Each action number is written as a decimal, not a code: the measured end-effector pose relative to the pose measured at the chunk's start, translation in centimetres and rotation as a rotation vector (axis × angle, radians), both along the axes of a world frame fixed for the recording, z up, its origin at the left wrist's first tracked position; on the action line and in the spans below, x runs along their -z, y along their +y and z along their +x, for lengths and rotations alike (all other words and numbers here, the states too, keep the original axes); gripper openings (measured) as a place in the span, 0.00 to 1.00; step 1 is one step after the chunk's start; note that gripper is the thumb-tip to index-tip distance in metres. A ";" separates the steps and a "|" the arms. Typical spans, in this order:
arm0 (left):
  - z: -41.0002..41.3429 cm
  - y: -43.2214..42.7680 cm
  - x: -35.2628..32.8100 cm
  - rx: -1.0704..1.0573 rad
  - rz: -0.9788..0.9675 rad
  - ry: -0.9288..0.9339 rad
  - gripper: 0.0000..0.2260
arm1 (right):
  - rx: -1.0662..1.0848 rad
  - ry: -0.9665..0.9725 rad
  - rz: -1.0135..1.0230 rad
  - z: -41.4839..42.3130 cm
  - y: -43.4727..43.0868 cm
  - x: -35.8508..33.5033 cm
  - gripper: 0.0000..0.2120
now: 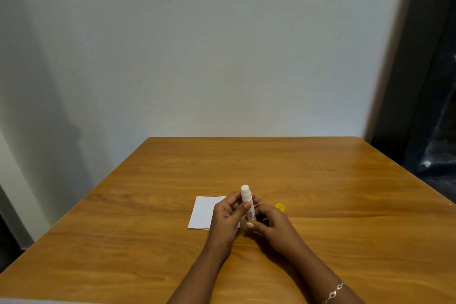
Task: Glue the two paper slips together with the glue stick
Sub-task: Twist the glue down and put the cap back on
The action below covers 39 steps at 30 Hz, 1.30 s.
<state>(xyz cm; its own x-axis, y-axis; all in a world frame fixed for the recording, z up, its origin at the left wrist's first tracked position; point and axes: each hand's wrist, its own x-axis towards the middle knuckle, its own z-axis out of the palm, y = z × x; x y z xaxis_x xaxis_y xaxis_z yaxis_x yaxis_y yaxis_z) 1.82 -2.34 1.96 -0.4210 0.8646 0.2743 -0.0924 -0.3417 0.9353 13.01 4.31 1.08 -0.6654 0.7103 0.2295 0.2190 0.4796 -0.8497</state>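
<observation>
Head view: uncapped glue stick held upright above mid-desk. Left hand grips its barrel; right hand pinches its base. White paper lies flat on the desk, partly under the left hand. Yellow cap sits just right of the hands.

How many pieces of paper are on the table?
1: a white paper lies on the table, partly covered by the left hand; a second could be hidden under it or the hand.
</observation>
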 end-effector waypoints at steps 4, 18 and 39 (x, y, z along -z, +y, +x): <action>-0.1 -0.1 -0.1 -0.004 -0.004 -0.018 0.09 | 0.071 0.030 -0.019 -0.1 0.0 0.4 0.13; 0.1 -0.7 -0.5 -0.036 -0.002 -0.019 0.09 | 0.019 0.049 -0.041 -0.2 0.3 0.8 0.16; 0.0 -0.7 -0.4 -0.022 -0.013 -0.055 0.10 | -0.077 0.067 -0.068 0.2 1.2 1.2 0.03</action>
